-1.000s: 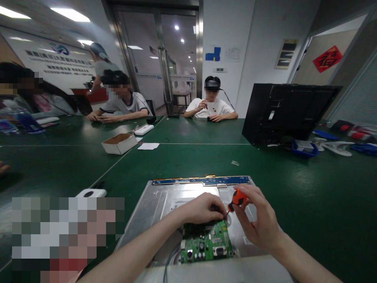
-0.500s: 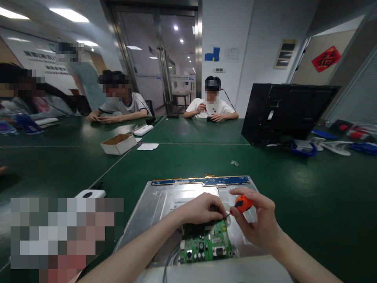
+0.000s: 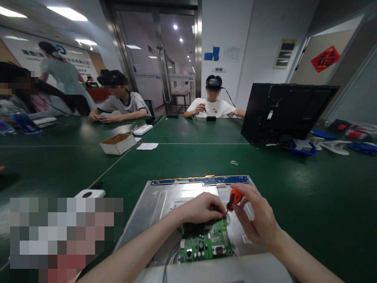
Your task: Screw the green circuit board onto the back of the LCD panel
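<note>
My right hand [image 3: 259, 216] grips a screwdriver [image 3: 235, 196] by its orange and black handle, tilted with the shaft pointing down and left. Its tip meets the top right corner of a green circuit board [image 3: 206, 241]. At that same corner my left hand [image 3: 204, 208] has its fingers bent and pressed together; whatever they pinch is hidden. The board lies on the silver metal back of a display panel [image 3: 150, 204], which has a blue circuit strip [image 3: 203, 181] along its far edge. A grey cable [image 3: 169, 257] runs beside the board.
A black monitor [image 3: 285, 114] stands at the right, near a blue tray [image 3: 302, 148]. To the left are an open cardboard box [image 3: 118, 144], white paper [image 3: 147, 146] and a white device [image 3: 91, 193]. Several people sit or stand around the green table [image 3: 188, 161].
The screwdriver's handle has tipped more upright and moved slightly left, with my right hand following. My left hand stays at the board's corner. Across the table, a person's arm has stretched toward the monitor.
</note>
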`<state>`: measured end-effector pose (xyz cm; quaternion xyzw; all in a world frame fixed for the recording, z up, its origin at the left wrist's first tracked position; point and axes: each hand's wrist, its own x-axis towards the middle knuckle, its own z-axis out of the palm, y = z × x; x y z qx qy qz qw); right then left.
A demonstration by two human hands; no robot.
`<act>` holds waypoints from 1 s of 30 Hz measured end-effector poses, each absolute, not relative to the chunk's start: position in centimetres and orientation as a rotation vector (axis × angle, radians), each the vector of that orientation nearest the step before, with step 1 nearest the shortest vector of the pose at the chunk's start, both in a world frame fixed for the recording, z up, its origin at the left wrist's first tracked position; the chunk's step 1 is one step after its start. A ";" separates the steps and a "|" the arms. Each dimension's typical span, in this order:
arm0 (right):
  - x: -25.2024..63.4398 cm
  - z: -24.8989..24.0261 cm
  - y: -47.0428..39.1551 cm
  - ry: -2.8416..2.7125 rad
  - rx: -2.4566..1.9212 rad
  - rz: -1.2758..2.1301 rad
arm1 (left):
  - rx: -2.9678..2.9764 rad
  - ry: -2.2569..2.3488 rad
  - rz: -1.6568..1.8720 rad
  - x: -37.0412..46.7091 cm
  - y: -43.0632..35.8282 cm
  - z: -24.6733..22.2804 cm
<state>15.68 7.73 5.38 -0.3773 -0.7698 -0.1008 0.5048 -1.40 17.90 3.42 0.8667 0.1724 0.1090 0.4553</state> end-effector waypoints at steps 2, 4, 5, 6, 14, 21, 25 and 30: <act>15.7 5.7 7.8 -1.825 -0.917 -0.231 | 2.141 0.434 0.271 -1.5 17.9 3.4; 15.8 6.6 7.9 -1.772 -0.987 -0.208 | 2.145 0.461 0.261 -1.6 17.9 3.4; 15.9 7.3 8.0 -1.758 -1.054 -0.165 | 2.149 0.476 0.251 -1.6 17.9 3.4; 16.0 8.1 8.0 -1.760 -1.154 -0.098 | 2.153 0.490 0.243 -1.6 17.9 3.4; 16.0 15.4 9.5 -2.185 -1.879 -0.017 | 2.112 0.494 0.255 -1.7 17.7 3.4; 15.0 16.4 10.0 -2.340 -1.951 -0.077 | 2.133 0.478 0.271 -1.7 17.8 3.2; 15.4 16.4 9.6 -2.431 -1.795 -0.004 | 2.109 0.463 0.274 -1.7 17.8 3.2; 15.0 16.1 10.1 -2.425 -1.808 -0.034 | 2.091 0.489 0.261 -1.7 17.8 3.0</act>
